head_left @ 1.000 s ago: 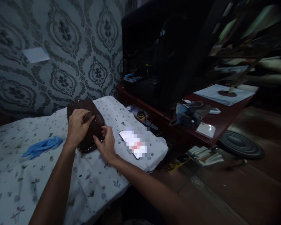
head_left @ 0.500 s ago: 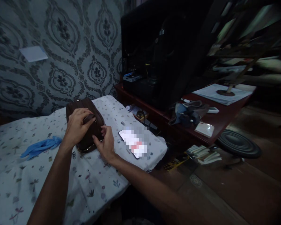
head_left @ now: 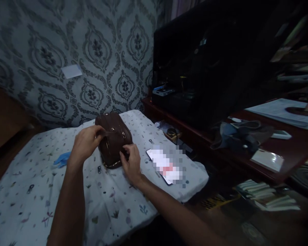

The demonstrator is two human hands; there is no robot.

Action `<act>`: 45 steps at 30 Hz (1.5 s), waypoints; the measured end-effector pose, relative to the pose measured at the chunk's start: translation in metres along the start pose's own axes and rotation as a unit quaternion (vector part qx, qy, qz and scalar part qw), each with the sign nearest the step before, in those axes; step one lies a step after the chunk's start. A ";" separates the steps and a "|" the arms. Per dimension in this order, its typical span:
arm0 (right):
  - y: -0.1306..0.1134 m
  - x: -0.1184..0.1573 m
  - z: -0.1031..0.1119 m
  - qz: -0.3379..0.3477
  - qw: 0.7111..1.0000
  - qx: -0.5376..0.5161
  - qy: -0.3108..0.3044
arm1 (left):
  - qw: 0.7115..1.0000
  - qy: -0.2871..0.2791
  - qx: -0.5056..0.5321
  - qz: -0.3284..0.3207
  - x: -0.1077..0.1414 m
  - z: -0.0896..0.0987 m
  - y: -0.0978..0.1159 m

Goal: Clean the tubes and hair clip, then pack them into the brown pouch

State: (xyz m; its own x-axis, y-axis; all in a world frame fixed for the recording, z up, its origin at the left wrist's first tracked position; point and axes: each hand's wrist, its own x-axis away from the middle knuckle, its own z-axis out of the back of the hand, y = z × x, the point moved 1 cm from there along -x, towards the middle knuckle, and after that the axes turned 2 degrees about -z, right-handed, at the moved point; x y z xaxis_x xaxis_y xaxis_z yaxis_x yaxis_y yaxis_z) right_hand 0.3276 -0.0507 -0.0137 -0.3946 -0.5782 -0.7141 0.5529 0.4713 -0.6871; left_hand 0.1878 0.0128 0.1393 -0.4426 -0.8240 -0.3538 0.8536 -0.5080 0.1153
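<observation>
A small brown bag (head_left: 112,147) with gold-coloured zips and studs sits on a patterned white cloth (head_left: 118,194). At its left, my left hand (head_left: 86,145) is closed in a pinch on the bag's thin brown strap (head_left: 107,132), holding it off the top. My right hand (head_left: 132,164) is against the bag's near right side, fingers bent and thumb on it, gripping there. Right of this hand lies a phone (head_left: 161,165) with a lit, blurred screen. A blue cloth-like item (head_left: 62,160) is partly hidden behind my left forearm.
A dark red table (head_left: 269,171) on the right bears a large black television (head_left: 200,68), a bundle of dark cloth (head_left: 236,136), and a white box (head_left: 267,159). Folded papers (head_left: 269,194) lie lower down. Patterned wallpaper (head_left: 97,48) covers the wall behind.
The view has swung left, so everything sits further right. My left hand has shifted from over the bag's top to its left, drawing the strap out. My right hand stays at the bag's side.
</observation>
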 end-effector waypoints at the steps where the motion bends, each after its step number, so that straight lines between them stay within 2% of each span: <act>1: -0.001 0.000 0.001 0.034 0.999 0.015 -0.009 | 1.000 0.001 0.000 0.000 0.000 -0.001 0.001; 5: -0.003 0.003 0.000 0.133 0.986 0.082 -0.054 | 1.000 0.007 0.004 -0.001 0.000 -0.001 0.006; 10: -0.002 0.005 -0.002 0.186 0.967 0.145 -0.100 | 1.000 0.016 0.003 0.000 0.001 0.001 0.008; 16: -0.003 0.007 -0.004 0.174 0.962 0.176 -0.113 | 1.000 0.021 0.004 -0.008 0.001 0.000 0.006; 26: -0.002 0.007 -0.005 0.156 0.964 0.162 -0.142 | 0.999 0.014 -0.033 -0.019 0.001 0.001 0.007; 34: -0.004 0.006 -0.003 0.156 0.967 0.146 -0.136 | 0.999 0.013 -0.041 -0.026 0.002 0.002 0.007; 39: -0.002 0.008 -0.006 0.150 0.967 0.152 -0.139 | 0.998 -0.014 -0.053 -0.029 0.003 0.004 0.008; 45: -0.002 0.010 -0.007 0.151 0.969 0.152 -0.122 | 0.997 -0.018 -0.062 -0.032 0.002 0.005 0.008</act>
State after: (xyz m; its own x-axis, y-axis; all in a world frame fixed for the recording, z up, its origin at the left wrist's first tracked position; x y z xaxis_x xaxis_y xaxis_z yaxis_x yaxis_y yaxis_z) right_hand 0.3173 -0.0525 -0.0198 -0.0167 -0.6022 -0.7982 0.8218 0.4464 -0.3540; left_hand 0.1924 0.0056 0.1438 -0.5056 -0.7999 -0.3233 0.8493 -0.5273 -0.0235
